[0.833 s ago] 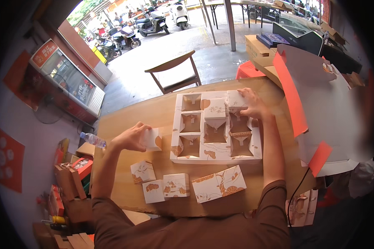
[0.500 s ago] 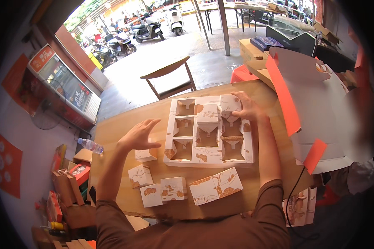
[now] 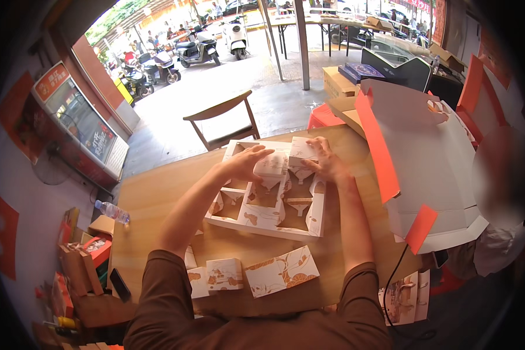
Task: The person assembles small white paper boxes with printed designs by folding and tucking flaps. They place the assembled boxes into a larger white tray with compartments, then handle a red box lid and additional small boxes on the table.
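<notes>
On the wooden table lies a white divided tray (image 3: pixel 261 227) with brown floral print and square compartments. A small white box (image 3: pixel 270 165) sits in its far middle compartment, with my left hand (image 3: pixel 246 164) closed about its left side. At the far right compartment, my right hand (image 3: pixel 328 162) grips another small white box (image 3: pixel 301 149) between thumb and fingers. Several compartments show bare brown bottoms. In front of the tray stand a printed small box (image 3: pixel 224 274), a plainer small box (image 3: pixel 198 282) and a wider oblong box (image 3: pixel 283 271). My left forearm partly hides further small boxes.
A large open carton (image 3: pixel 426 157) with orange edges leans at the table's right, beside an orange tag (image 3: pixel 421 228) and black cable. A wooden chair (image 3: pixel 220 109) stands beyond the far edge. A plastic bottle (image 3: pixel 113 212) lies at the left edge, near a phone (image 3: pixel 120 284).
My left hand has moved right and away from me, from over the table to the middle small box. My right hand stays at the far right box. The whole view has shifted slightly.
</notes>
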`<state>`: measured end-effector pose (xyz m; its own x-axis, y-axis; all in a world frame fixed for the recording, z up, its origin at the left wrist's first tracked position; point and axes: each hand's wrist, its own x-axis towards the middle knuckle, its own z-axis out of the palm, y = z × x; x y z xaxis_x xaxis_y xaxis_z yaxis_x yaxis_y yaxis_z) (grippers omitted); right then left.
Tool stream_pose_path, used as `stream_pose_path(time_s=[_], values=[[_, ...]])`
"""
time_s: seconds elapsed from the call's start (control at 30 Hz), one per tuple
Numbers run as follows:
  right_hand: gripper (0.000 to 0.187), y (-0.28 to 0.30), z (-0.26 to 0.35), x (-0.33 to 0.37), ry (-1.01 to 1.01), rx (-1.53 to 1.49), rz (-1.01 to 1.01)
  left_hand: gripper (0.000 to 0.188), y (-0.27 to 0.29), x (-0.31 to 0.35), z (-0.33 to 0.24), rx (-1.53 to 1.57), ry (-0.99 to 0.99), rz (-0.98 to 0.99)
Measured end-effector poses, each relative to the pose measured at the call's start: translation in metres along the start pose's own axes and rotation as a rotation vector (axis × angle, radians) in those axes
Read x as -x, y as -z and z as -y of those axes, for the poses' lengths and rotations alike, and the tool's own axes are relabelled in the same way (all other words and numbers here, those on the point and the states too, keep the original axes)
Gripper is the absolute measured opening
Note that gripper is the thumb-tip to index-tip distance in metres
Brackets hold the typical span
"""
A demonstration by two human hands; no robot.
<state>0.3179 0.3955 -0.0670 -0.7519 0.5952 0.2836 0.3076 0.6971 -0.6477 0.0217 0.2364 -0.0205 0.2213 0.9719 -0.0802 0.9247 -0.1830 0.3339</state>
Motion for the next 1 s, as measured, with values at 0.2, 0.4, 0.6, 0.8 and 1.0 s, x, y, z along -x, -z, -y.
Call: stream_pose_path(time_s=[0.2, 0.4, 0.6, 0.8, 1.0], values=[[0.072, -0.023, -0.022, -0.007, 0.062, 0.090, -0.101, 0.106, 0.028, -0.016, -0.009, 0.010, 0.061, 0.076], [0.078, -0.017, -0.008, -0.006, 0.182, -0.054, -0.282, 0.099, 0.030, -0.009, -0.019, -0.146, 0.060, -0.010], [0.083, -0.021, -0.005, -0.005, 0.172, -0.030, -0.240, 0.097, 0.024, -0.005, -0.015, -0.201, 0.121, -0.100], [0.085, -0.025, 0.004, -0.006, 0.169, -0.080, -0.177, 0.095, 0.012, -0.001, 0.004, -0.201, 0.028, -0.158], [0.082, -0.035, -0.002, -0.008, 0.201, -0.058, -0.218, 0.090, 0.033, -0.009, -0.010, -0.087, 0.071, -0.145]])
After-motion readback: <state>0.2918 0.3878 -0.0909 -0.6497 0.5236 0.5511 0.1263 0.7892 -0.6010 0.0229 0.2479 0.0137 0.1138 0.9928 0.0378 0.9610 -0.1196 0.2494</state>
